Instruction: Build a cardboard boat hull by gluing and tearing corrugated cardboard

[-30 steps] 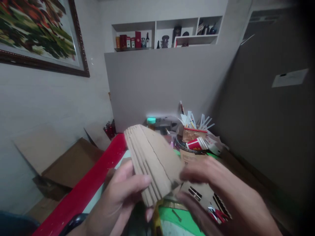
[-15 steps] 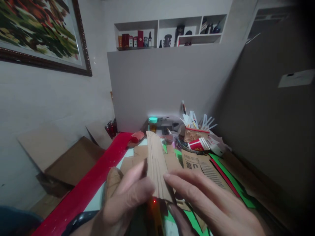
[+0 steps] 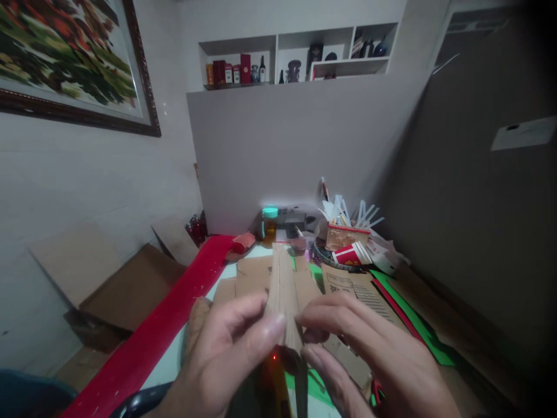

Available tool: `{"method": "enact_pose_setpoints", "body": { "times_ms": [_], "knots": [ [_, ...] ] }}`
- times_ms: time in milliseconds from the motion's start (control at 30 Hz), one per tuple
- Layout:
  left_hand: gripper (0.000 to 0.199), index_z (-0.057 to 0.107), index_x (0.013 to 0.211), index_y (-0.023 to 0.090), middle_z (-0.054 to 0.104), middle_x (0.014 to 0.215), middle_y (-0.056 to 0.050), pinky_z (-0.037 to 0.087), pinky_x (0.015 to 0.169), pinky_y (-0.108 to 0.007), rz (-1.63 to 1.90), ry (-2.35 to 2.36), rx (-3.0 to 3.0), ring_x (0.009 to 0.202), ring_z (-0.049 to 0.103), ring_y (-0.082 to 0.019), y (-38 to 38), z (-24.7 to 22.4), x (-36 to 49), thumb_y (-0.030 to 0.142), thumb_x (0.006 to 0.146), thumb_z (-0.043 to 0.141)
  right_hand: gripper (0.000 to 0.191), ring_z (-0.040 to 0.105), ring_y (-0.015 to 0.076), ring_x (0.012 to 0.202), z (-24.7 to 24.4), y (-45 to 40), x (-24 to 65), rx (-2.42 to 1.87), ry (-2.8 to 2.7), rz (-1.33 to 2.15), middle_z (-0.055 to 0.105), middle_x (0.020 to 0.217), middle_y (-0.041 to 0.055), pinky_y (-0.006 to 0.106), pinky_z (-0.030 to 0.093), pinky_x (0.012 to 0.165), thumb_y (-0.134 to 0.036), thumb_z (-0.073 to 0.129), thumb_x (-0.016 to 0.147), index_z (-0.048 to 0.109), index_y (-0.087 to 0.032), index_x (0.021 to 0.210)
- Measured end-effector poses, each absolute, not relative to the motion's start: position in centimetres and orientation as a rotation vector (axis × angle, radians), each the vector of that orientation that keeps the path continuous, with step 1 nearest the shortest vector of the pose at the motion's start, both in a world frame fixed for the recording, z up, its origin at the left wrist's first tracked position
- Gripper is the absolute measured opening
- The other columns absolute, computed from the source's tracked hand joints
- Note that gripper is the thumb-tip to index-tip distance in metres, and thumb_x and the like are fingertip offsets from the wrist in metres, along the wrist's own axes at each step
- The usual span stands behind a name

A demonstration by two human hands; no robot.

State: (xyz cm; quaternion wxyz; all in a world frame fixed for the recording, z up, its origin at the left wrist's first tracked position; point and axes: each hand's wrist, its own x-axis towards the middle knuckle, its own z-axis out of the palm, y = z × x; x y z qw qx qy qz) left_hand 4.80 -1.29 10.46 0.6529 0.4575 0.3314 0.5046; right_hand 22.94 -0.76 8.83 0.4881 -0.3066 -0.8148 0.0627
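Note:
A pale brown cardboard strip (image 3: 284,290) with lengthwise creases points away from me, held up between both hands. It looks narrow and bent along its length. My left hand (image 3: 228,345) grips its left side near the close end, the thumb lying on top. At the right edge, my right hand (image 3: 369,342) has its fingertips against the strip, with the thumb lower down by its near end. Under the strip is an orange-yellow object (image 3: 281,395) with a small red light, mostly in shadow; its kind is unclear. Flat cardboard pieces (image 3: 252,267) lie just beyond.
A red strip (image 3: 174,296) runs along the table's left side. At the back stand a jar with a turquoise lid (image 3: 270,223), a box of white sticks (image 3: 348,235) and a tipped red-and-white paper cup (image 3: 351,254). Green sheets (image 3: 418,322) and printed cardboard (image 3: 348,284) lie to the right.
The cardboard strip has turned and looks narrower, its far end lower and further right. My left hand has shifted slightly right with it; my right thumb has come up near its close end.

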Motion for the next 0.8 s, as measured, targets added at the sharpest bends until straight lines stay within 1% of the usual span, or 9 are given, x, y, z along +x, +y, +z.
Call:
{"method": "enact_pose_setpoints", "body": {
  "times_ms": [67,167,300,367,467,600,667,800],
  "knots": [
    [0.027,0.081,0.100,0.025,0.076,0.092,-0.004,0.055,0.078,-0.025,1.112,0.765,1.092,0.090,0.070,-0.021,-1.2,10.6,4.8,0.045,0.082,0.076,0.015,0.062,0.0080,0.076,8.9,-0.7,23.1,-0.737,-1.997,0.174,0.060,0.086,-0.0025,0.017,0.050,0.069,-0.013,0.056,0.093,0.058,-0.023,0.103],
    [0.031,0.080,0.103,0.026,0.075,0.091,-0.003,0.055,0.079,-0.025,1.110,0.805,1.151,0.089,0.068,-0.021,-1.2,10.9,5.0,0.047,0.081,0.076,0.020,0.064,0.0083,0.080,9.0,-0.7,23.3,-0.735,-2.002,0.170,0.061,0.090,-0.0018,0.017,0.051,0.073,-0.010,0.058,0.091,0.058,-0.023,0.105],
    [0.026,0.081,0.101,0.025,0.073,0.089,-0.002,0.054,0.085,-0.024,1.135,0.877,1.190,0.088,0.066,-0.020,-1.2,11.0,5.3,0.041,0.082,0.076,0.020,0.063,0.0101,0.080,9.0,-0.9,23.2,-0.749,-1.983,0.158,0.060,0.091,-0.0009,0.019,0.052,0.073,-0.013,0.060,0.090,0.059,-0.023,0.107],
    [0.022,0.080,0.099,0.025,0.072,0.087,-0.001,0.054,0.083,-0.023,1.120,0.890,1.205,0.085,0.064,-0.019,-1.1,10.9,5.3,0.039,0.082,0.076,0.018,0.063,0.0106,0.079,8.9,-1.0,22.9,-0.753,-1.952,0.155,0.059,0.089,-0.0009,0.020,0.052,0.071,-0.014,0.060,0.090,0.060,-0.024,0.105],
    [0.016,0.078,0.095,0.025,0.067,0.086,0.000,0.052,0.076,-0.021,1.093,0.870,1.247,0.083,0.061,-0.017,-0.9,10.6,5.1,0.037,0.084,0.075,0.017,0.061,0.0100,0.075,8.8,-1.0,22.5,-0.759,-1.933,0.139,0.058,0.087,-0.0009,0.020,0.051,0.067,-0.011,0.060,0.089,0.061,-0.024,0.101],
    [0.012,0.077,0.091,0.024,0.060,0.078,0.000,0.050,0.071,-0.022,1.102,0.885,1.321,0.080,0.057,-0.018,-0.7,10.5,5.0,0.034,0.086,0.073,0.021,0.060,0.0107,0.075,8.8,-0.9,22.3,-0.740,-1.940,0.123,0.058,0.087,-0.0003,0.021,0.050,0.065,-0.008,0.061,0.085,0.060,-0.022,0.101],
    [0.011,0.076,0.090,0.024,0.059,0.078,0.000,0.049,0.072,-0.023,1.112,0.890,1.351,0.079,0.057,-0.018,-0.7,10.5,5.1,0.033,0.085,0.073,0.021,0.058,0.0121,0.075,8.6,-0.8,22.3,-0.732,-1.948,0.104,0.056,0.086,0.0001,0.024,0.049,0.064,-0.008,0.059,0.084,0.057,-0.022,0.100],
    [0.010,0.072,0.080,0.022,0.058,0.078,0.000,0.050,0.072,-0.021,1.141,0.894,1.418,0.079,0.059,-0.018,-0.6,9.9,5.1,0.031,0.085,0.073,0.019,0.052,0.0141,0.071,8.5,-0.8,22.3,-0.732,-1.944,0.047,0.050,0.081,0.0001,0.027,0.045,0.060,-0.007,0.055,0.084,0.053,-0.021,0.097]
  ]
}}
